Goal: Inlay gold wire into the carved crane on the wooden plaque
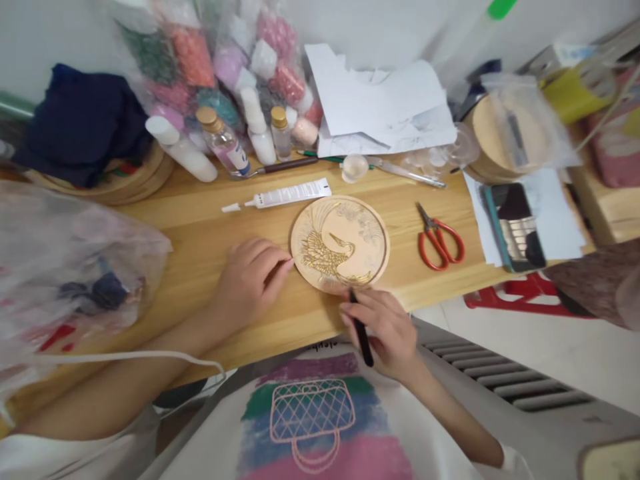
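Note:
A round, pale wooden plaque [369, 252] with a raised rim lies flat on the table [400, 287]. On it is a bird in gold lines, with grey flower outlines at its upper right. My left hand [254, 279] rests on the table, its thumb and forefinger closed together at the plaque's left edge. Whether anything is between those fingertips cannot be made out. My right hand [387, 330] grips a slim black tool [362, 337] below the plaque's front edge. The tool's upper end reaches toward the rim, and its tip is too unclear to tell.
Red-handled scissors [440, 243] lie to the right, before a phone [517, 227]. Behind the plaque are a white tube [290, 193], a craft knife [410, 175] and small bottles [223, 141]. A plastic bag [75, 260] covers the left side; a white cable [150, 357] crosses my left forearm.

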Demonstrator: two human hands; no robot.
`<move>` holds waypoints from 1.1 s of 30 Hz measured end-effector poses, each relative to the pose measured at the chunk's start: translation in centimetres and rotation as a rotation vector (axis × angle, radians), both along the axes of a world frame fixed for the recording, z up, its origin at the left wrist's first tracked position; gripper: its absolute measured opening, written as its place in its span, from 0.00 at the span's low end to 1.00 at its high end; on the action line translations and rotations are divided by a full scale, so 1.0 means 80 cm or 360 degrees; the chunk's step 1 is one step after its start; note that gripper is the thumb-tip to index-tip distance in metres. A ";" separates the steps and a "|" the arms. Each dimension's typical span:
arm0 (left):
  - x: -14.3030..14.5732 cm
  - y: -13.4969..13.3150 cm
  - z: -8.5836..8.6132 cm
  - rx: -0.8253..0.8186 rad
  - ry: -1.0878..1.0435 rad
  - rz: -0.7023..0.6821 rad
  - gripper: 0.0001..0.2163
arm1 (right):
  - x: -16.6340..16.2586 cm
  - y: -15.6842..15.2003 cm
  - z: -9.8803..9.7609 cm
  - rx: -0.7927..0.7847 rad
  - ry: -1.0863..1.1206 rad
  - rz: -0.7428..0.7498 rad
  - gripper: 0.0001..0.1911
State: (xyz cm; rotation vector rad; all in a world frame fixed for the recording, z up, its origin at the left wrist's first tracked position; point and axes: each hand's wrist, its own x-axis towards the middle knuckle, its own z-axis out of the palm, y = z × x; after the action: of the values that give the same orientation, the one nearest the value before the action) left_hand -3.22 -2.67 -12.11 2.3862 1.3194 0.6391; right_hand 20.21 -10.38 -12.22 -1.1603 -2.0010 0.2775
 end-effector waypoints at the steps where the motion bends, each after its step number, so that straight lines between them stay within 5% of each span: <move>1: 0.000 0.000 0.000 0.0024 0.0002 -0.0011 0.10 | 0.005 0.002 -0.001 0.0043 -0.0029 -0.0126 0.15; 4: -0.001 -0.001 -0.001 0.0056 -0.0015 -0.0037 0.09 | 0.025 0.012 -0.009 0.0086 -0.0145 -0.0428 0.23; 8: -0.001 -0.002 0.000 0.0036 0.0002 -0.0034 0.10 | 0.044 0.023 -0.019 0.0026 -0.0250 -0.0396 0.34; 20: -0.006 -0.004 -0.004 0.0142 0.0038 -0.0175 0.14 | 0.048 0.019 -0.037 -0.0055 -0.0185 -0.0374 0.42; 33: -0.005 -0.003 -0.002 0.0073 0.0088 -0.0132 0.15 | 0.039 0.027 -0.024 -0.0012 -0.0311 -0.0382 0.42</move>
State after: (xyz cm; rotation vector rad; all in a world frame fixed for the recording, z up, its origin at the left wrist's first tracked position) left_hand -3.65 -2.87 -12.27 2.4975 1.2329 0.5897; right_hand 23.32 -8.25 -14.10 -1.4647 -2.0007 0.0506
